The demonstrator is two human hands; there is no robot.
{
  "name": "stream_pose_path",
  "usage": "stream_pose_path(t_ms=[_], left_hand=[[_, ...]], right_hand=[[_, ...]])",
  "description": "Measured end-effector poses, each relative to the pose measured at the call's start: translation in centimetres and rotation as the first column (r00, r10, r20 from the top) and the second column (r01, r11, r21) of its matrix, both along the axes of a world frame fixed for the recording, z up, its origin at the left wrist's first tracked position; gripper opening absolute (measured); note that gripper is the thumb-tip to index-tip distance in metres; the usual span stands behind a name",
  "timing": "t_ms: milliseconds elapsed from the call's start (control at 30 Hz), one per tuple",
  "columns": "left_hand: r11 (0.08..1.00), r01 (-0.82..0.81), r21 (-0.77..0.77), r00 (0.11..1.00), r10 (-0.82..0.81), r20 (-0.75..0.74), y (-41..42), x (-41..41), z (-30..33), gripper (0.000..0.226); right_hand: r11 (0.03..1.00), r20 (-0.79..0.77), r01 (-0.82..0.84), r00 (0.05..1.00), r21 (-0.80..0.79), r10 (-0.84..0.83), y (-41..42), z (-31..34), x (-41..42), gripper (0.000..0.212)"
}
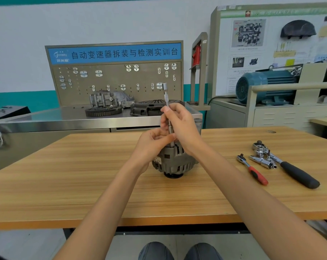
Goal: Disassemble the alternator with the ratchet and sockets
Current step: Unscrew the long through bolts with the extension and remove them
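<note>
Wooden table (84, 175): both hands' fingers pinch extension bar (167, 102) upright on alternator (175, 162); ratchets (282, 164) right.

I read 自动变速器拆装与检测实训台 on blue banner (114, 52) over pegboard (117, 81), small logo left of it unreadable, wall poster (271, 49) text too blurred

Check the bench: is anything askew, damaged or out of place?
Nothing stands out. The alternator stands upright on the table; both hands hold the extension bar upright on it. Two ratchets lie to the right with loose sockets.
</note>
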State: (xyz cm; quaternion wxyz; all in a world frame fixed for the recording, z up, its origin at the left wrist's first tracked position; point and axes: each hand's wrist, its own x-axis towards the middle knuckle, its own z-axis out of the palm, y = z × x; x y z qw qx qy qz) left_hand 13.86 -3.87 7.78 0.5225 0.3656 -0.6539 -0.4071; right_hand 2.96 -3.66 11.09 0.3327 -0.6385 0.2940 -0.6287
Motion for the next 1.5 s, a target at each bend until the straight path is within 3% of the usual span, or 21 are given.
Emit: stream_pose_path(t_ms=[300,500,633,1000,1267,1367,1500], left_hand=[[0.989,0.14,0.052,0.99,-0.138,-0.033,0.1,0.6,0.5,0.017],[0.998,0.012,0.065,0.998,-0.007,-0.068,-0.2,0.0,0.5,0.008],[0.997,-0.048,0.066,0.997,0.051,-0.055,-0.2,-0.1,0.4,0.009],[0.997,0.065,0.046,0.998,-0.064,-0.01,0.1,0.3,0.2,0.014],[0.997,-0.074,0.003,0.996,0.074,-0.038,-0.2,-0.7,-0.2,0.018],[0.991,-0.116,-0.063,0.993,0.118,0.03,-0.2,-0.8,-0.4,0.012],[0.939,-0.139,-0.315,0.958,0.208,0.199,-0.1,-0.6,-0.4,0.015]], right_hand=[[0.999,0.006,-0.042,0.999,-0.012,0.042,-0.1,-0.2,-0.3,0.028],[0.999,0.111,-0.029,0.993,0.022,0.026,-0.7,-1.5,-0.3,0.009],[1.0,0.066,-0.001,0.998,-0.014,0.002,-0.8,-2.0,-0.8,0.011],[0.998,-0.022,0.014,1.0,-0.056,-0.015,-0.6,-1.9,-1.5,0.024],[0.999,-0.003,-0.029,1.0,-0.021,0.029,-0.8,-2.2,-1.7,0.018],[0.999,-0.026,-0.01,1.0,-0.03,0.009,-0.9,-2.2,-1.7,0.02],[0.998,-0.094,0.016,0.995,-0.061,-0.022,-0.8,-2.3,-1.6,0.022]])
